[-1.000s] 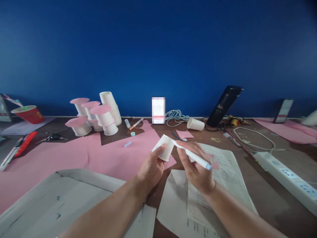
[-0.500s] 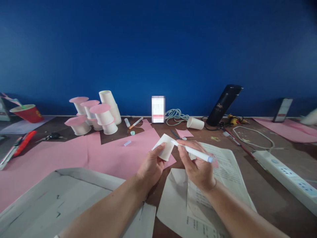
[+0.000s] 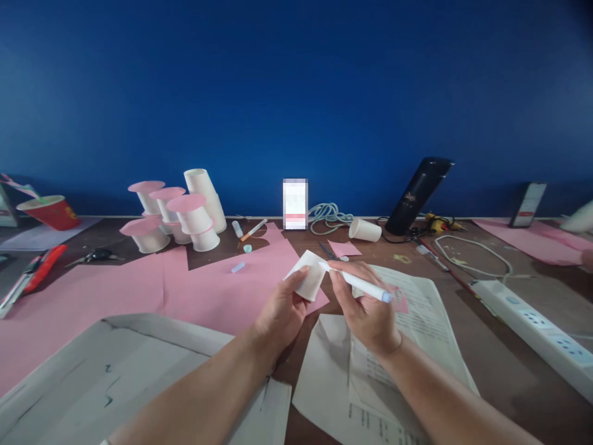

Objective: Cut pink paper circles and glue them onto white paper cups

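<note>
My left hand (image 3: 281,310) is closed around a small white paper cup (image 3: 309,277), held tilted above the table with its base toward me. My right hand (image 3: 364,310) grips a white marker pen (image 3: 359,283) with a pale blue end; its tip rests against the cup's side. Both hands hover over a large pink paper sheet (image 3: 185,290) and printed white papers (image 3: 417,321).
Several white cups topped with pink discs (image 3: 173,213) stand at the back left, a red cup (image 3: 49,212) farther left. A lying cup (image 3: 365,230), coiled cable (image 3: 330,216), dark bottle (image 3: 419,193), phone (image 3: 528,205), power strip (image 3: 532,327) and cardboard sheet (image 3: 115,377) surround the hands.
The marker's rear end has shifted slightly up and left as my right hand turned a little; the cup and my left hand have barely moved.
</note>
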### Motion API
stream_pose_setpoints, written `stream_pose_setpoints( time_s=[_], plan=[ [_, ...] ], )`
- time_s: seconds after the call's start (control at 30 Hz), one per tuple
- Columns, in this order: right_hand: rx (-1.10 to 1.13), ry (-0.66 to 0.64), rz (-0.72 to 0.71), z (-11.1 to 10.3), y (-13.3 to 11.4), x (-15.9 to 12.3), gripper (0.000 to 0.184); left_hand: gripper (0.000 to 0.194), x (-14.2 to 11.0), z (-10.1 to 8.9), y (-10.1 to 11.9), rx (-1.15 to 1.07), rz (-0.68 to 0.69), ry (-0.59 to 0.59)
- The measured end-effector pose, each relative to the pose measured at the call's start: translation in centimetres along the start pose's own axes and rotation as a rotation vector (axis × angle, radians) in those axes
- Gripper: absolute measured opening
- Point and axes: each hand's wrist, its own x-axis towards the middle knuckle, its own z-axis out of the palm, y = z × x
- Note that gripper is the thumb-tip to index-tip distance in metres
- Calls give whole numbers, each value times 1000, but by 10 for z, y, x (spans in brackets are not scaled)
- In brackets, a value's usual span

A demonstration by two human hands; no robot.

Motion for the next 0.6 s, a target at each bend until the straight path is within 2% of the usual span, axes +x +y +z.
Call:
stream_pose_setpoints(
  time_s=[0.6],
  plan=[
    [-49, -17, -24, 0, 0, 0, 19, 12, 1, 1, 1, -59, -11, 96]
  ],
)
